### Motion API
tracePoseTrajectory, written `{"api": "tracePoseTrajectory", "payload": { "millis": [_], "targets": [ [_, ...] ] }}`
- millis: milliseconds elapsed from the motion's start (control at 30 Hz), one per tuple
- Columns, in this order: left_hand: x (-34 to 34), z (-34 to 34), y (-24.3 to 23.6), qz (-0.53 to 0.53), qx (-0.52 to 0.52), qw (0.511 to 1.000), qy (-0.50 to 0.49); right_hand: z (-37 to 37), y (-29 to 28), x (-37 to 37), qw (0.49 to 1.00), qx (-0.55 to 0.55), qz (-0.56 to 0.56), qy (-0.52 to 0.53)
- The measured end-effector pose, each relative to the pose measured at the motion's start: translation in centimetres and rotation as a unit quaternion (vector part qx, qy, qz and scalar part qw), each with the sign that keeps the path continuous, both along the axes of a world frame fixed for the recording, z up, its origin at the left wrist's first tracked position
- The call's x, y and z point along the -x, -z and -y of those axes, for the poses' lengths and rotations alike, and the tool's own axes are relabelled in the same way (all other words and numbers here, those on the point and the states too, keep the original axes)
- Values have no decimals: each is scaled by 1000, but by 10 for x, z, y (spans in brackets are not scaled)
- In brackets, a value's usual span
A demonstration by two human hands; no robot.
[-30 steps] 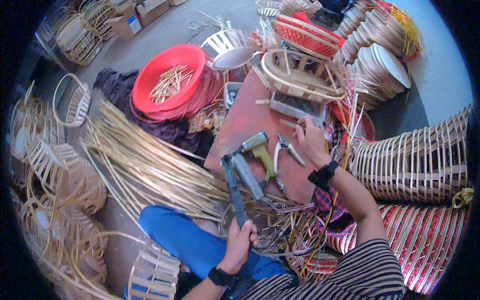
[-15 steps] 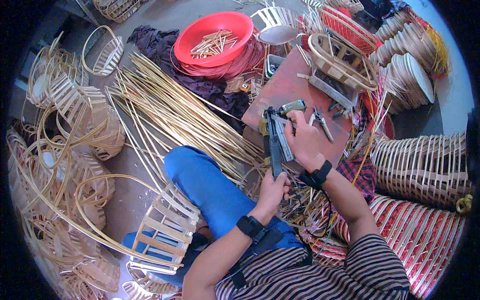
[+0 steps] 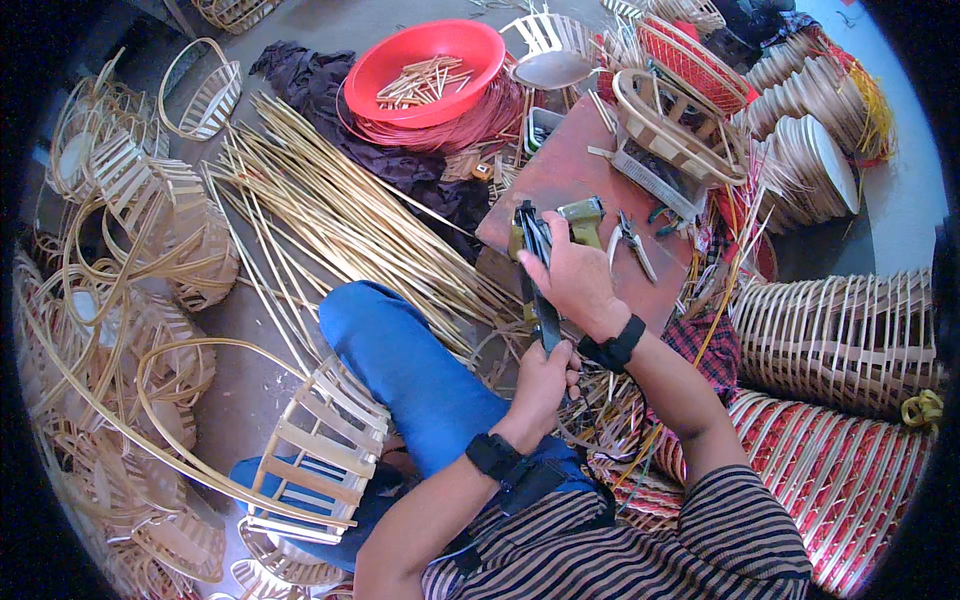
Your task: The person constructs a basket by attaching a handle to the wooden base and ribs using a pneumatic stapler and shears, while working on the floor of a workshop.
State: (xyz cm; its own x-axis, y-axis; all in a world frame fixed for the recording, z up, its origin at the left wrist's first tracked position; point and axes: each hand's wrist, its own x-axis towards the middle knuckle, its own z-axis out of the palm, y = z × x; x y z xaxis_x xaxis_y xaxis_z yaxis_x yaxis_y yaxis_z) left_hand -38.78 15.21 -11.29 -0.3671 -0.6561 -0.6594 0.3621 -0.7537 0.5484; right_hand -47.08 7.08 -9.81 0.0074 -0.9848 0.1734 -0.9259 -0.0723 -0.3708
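Note:
A staple gun (image 3: 582, 224) with an olive-green body and a long black magazine lies over the near part of the red-brown board (image 3: 523, 192). My left hand (image 3: 540, 388) is wrapped round the magazine's near end. Higher up, my right hand (image 3: 578, 280) is closed on the gun's magazine side, its thumb and index finger beside dark metal strips; the palm hides part of the tool. Pruning shears (image 3: 638, 250) with pale handles rest on the board just right of the gun. A slatted wooden basket (image 3: 318, 445) with a hoop handle leans by my left leg.
Long split canes (image 3: 340, 215) lie in a bundle ahead on the left. Beyond them stands a red basin (image 3: 425, 70) holding short sticks. Handled baskets (image 3: 165, 215) pile up at the left; a large woven basket (image 3: 835, 340) and a red-and-white one (image 3: 830, 480) fill the right.
My right hand has shifted left and closer onto the magazine, and the silver strip beside it is now mostly covered. My left hand keeps its grip. The whole view has drifted slightly.

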Motion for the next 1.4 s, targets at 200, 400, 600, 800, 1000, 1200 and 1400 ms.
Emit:
{"api": "tracePoseTrajectory", "payload": {
  "millis": [200, 400, 600, 800, 1000, 1200, 1400],
  "targets": [
    [-4, -1, -8, -31, -23, 999, -15, -11, 26, 30, 984, -33, 154, 86],
    [-5, 0, -12, -31, -26, 999, -9, 0, 95, 26, 609, -406, 671, 122],
    [-10, -2, -14, -77, -25, 997, -18, 14, 126, 25, 403, -378, 830, 76],
    [-12, -19, -27, -82, -2, 996, -16, 14, 106, 29, 450, -402, 796, 52],
    [-32, -41, -50, -114, 96, 988, 49, -1, 15, 12, 570, -372, 730, 62],
    [-79, -4, -66, 104, 182, 978, -4, -21, -31, -2, 620, -361, 696, 19],
    [-80, 18, -69, 251, 286, 925, 9, -36, -30, -25, 602, -389, 696, -33]
  ]
}}
